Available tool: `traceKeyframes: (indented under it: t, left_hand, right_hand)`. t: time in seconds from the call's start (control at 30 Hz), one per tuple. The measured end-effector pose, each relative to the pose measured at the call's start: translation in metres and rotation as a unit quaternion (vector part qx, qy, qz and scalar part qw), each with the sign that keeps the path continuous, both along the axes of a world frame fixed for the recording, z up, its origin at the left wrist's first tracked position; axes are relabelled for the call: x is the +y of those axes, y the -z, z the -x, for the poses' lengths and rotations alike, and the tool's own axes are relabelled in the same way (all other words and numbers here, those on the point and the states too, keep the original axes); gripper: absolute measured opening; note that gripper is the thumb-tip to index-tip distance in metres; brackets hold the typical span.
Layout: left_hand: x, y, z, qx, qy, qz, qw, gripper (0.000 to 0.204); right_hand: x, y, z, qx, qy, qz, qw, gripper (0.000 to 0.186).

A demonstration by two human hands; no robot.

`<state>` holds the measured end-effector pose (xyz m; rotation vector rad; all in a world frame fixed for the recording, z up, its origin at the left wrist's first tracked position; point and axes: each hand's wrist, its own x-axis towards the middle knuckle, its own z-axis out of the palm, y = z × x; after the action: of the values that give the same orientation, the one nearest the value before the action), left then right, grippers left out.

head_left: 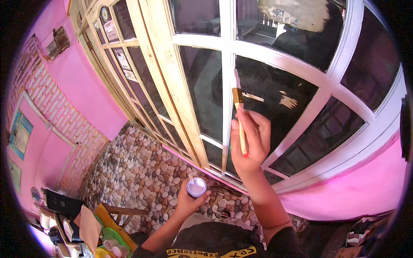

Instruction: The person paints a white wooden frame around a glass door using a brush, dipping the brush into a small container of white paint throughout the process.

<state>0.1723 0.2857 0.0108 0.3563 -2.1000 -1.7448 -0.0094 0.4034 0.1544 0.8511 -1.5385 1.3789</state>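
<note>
In my right hand (254,137) is a paintbrush (237,95), its pale handle gripped between thumb and fingers. The brush tip points up and lies against a narrow upright bar (227,107) of the white window frame, between two dark panes. Lower down, near my body, my left hand (185,201) is wrapped round a small open can of pale lilac paint (197,187). A short stick (191,176) stands in the can, leaning on its rim. Bristle ends and wet paint cannot be told apart at the tip.
Left of the window stands a cream wooden door (161,81) with glass panes. Pebble-patterned flooring (137,172) lies below. At the lower left, a wooden chair (122,210) stands beside cluttered cups (116,247). A pink wall (344,189) runs under the window.
</note>
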Motion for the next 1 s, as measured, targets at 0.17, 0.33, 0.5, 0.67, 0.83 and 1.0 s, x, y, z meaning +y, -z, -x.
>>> traceKeyframes:
  t: [0.17, 0.33, 0.5, 0.67, 0.83, 1.0]
  left_hand:
    - [-0.010, 0.001, -0.011, -0.013, -0.024, -0.025, 0.999, 0.052]
    - [-0.017, 0.006, -0.016, -0.023, -0.024, -0.062, 0.998, 0.055]
    - [-0.019, 0.009, -0.015, -0.017, -0.029, 0.010, 0.999, 0.057]
    - [-0.024, 0.013, -0.015, -0.029, -0.019, 0.011, 0.999, 0.057]
    - [-0.020, 0.010, -0.014, -0.027, -0.019, 0.012, 0.999, 0.056]
    - [-0.019, 0.012, -0.012, -0.033, -0.010, 0.013, 0.999, 0.055]
  right_hand:
    - [-0.014, -0.010, 0.011, 0.054, 0.023, 0.000, 0.998, 0.046]
    - [-0.020, -0.016, 0.017, 0.081, 0.045, -0.007, 0.996, 0.050]
    - [-0.023, -0.019, 0.023, 0.092, 0.040, 0.003, 0.995, 0.052]
    - [-0.025, -0.014, 0.028, 0.084, 0.043, 0.007, 0.996, 0.051]
    - [-0.020, -0.014, 0.021, 0.069, 0.028, -0.006, 0.997, 0.050]
    - [-0.020, -0.016, 0.027, 0.063, 0.015, -0.002, 0.998, 0.050]
